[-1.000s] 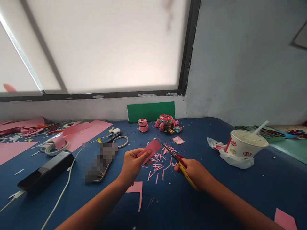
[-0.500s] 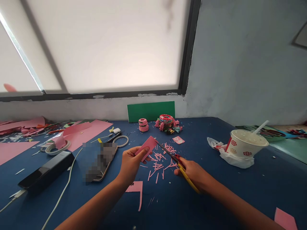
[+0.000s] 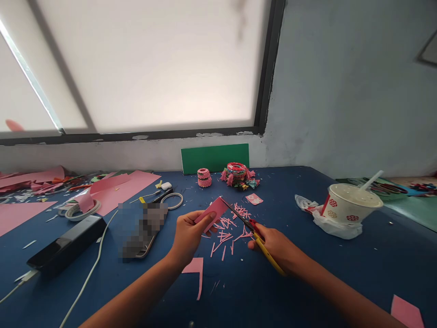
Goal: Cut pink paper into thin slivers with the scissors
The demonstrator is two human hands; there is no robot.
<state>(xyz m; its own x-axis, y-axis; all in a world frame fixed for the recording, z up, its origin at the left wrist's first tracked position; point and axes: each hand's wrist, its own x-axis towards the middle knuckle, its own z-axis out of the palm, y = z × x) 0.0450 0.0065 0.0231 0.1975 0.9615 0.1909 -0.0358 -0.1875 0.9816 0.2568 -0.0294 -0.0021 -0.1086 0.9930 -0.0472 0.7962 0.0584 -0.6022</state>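
Between thumb and fingers, my left hand (image 3: 194, 230) pinches a small pink piece of paper (image 3: 215, 207), tilted up above the table. My right hand (image 3: 273, 243) is wrapped round the yellow handles of a pair of scissors (image 3: 264, 255). The scissor blades reach up and left, with their tips at the paper's upper right edge. Thin pink paper strips (image 3: 225, 237) lie scattered on the blue table below and between the hands. Under my left wrist is an L-shaped pink paper offcut (image 3: 198, 266), partly hidden by the arm.
A lidded cup with a straw (image 3: 353, 205) stands on a plastic bag at right. Leftward lie a power bank (image 3: 68, 243) with a white cable, a blurred phone (image 3: 146, 232), tape rolls and large pink sheets (image 3: 126, 189). Two paper-ring stacks (image 3: 204, 178) stand before a green board (image 3: 215, 159).
My left hand and the pink paper have shifted slightly right and down, so the paper sits further toward the scissor blades. My right hand has barely moved.
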